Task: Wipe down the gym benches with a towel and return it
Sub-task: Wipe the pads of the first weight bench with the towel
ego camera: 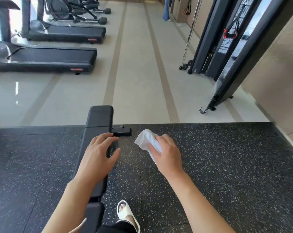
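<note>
Head view, one frame. I see a black padded bench (pixel 98 132) running away from the camera, standing on speckled rubber floor (pixel 226 165) and reaching out over pale tile (pixel 139 73). Left hand (pixel 98 153) lies over the bench's right edge, fingers straight and spread, thumb off the side, gripping nothing; whether the palm presses the pad or only hovers, I cannot tell. Right hand (pixel 166 152) is to the right of the bench, above the rubber floor, fingers curled around a white towel (pixel 147 140). The towel is bunched, its free end sticking out toward the bench's side bracket (pixel 122 131), not touching the pad. A foot in a white slipper (pixel 127 214) stands on the rubber just beside the bench's near end. Two treadmills (pixel 46 59) sit far left on the tile; a dark cable machine (pixel 214 52) stands far right by the wall.
</note>
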A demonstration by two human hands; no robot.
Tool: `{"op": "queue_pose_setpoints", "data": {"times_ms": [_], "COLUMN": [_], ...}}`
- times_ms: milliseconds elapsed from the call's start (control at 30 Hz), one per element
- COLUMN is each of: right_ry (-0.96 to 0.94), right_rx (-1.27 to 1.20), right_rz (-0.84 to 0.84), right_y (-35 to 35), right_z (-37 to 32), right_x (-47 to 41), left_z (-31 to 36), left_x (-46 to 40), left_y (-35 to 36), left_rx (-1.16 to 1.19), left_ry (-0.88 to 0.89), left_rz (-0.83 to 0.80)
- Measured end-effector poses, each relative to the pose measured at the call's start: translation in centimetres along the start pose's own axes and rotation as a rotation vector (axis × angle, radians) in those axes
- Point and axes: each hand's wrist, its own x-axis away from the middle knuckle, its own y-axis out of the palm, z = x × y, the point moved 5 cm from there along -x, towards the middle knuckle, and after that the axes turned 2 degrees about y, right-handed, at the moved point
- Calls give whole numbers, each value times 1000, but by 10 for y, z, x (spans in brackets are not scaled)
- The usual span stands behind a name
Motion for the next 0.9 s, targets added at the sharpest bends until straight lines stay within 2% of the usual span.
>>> {"op": "queue_pose_setpoints", "data": {"times_ms": [200,433,633,900], "right_ry": [-6,-54,-146,-315], "right_rx": [20,25,6,-65], "right_rz": [-38,-51,-111,-216], "right_y": [41,84,129,204], "right_z": [1,-30,-62,-106], "right_x": [-86,-178,-236,-308], "left_z": [-36,-81,-121,-184], "left_x": [-89,-171,-197,-210], "left_y": [-5,-37,-64,-94], "left_rx": [21,48,56,-15], "left_ry": [-5,0,-66,-267], "left_rz": [30,64,131,242]}}
